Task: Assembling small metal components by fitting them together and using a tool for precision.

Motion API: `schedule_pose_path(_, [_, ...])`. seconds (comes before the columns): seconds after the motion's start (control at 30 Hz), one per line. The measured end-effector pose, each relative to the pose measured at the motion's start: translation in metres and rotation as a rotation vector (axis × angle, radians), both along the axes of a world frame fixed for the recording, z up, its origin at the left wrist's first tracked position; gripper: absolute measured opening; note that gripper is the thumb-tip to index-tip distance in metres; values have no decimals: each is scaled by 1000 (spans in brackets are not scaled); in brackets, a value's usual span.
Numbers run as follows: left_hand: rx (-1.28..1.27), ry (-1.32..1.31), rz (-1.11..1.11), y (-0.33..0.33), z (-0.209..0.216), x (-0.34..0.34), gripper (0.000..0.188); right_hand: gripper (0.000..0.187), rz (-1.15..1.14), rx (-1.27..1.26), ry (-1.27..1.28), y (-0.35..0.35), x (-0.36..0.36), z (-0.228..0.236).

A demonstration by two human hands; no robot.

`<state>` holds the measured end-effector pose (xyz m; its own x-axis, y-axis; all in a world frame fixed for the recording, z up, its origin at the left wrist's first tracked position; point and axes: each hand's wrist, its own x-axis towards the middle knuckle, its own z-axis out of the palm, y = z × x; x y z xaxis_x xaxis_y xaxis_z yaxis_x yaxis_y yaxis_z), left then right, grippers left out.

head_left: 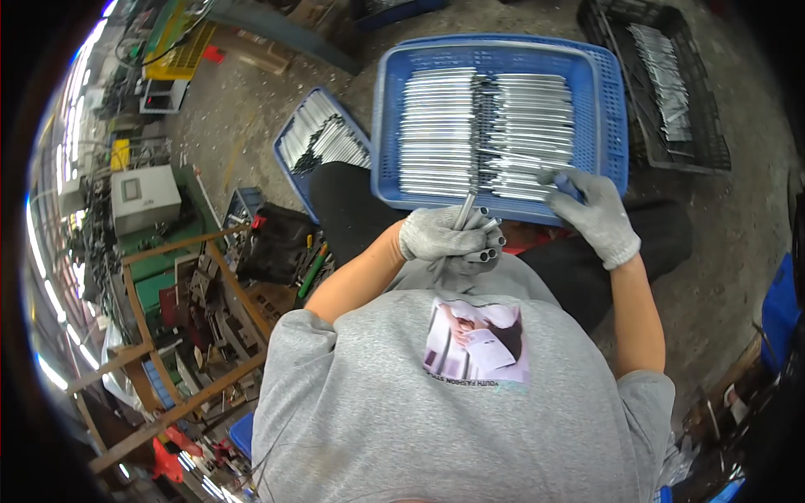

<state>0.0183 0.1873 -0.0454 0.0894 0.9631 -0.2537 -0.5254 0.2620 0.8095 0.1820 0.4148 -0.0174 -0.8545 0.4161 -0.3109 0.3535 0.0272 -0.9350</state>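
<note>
Over on the left, a smaller blue crate (294,186) sits on the floor, loaded with shiny metal tubes. Next across, the gloved left hand (442,235), fingers curled shut around a loose bunch of metal tubes (489,254), held just off the near side of the big basket; open ends poke out to the right, and one tube angles up. Straight ahead, the big blue basket (615,134): a left row of tubes (438,130) neatly stacked, a right row of tubes (535,113) beside it, a few skewed at its near end. And there's the gloved right hand (599,220), reaching in at the near right corner, thumb and fingers slightly parted; whether they have a tube, I cannot tell. Far right, a black crate (704,159) with more tubes.

The step looks like handling tubes between bunch and right row, direction unclear. Next calls, I'd judge, for a precise right-hand pinch or release, keeping tubes parallel, while the left grip keeps its bunch from slipping.
</note>
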Motion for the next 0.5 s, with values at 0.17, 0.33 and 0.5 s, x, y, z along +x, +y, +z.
schedule_pose_path(0.17, [-3, -285, -294, 38, -12, 0, 32, 29, 135, -217, 148, 0, -21, 25])
schedule_pose_path(0.33, [39, -481, -430, 71, -21, 9, 31, 30, 133, -427, 332, 4, -15, -13])
schedule_pose_path(0.5, [68, -496, -383, 83, -30, 23, 32, 28, 95, -540, 313, 13, -3, -20])
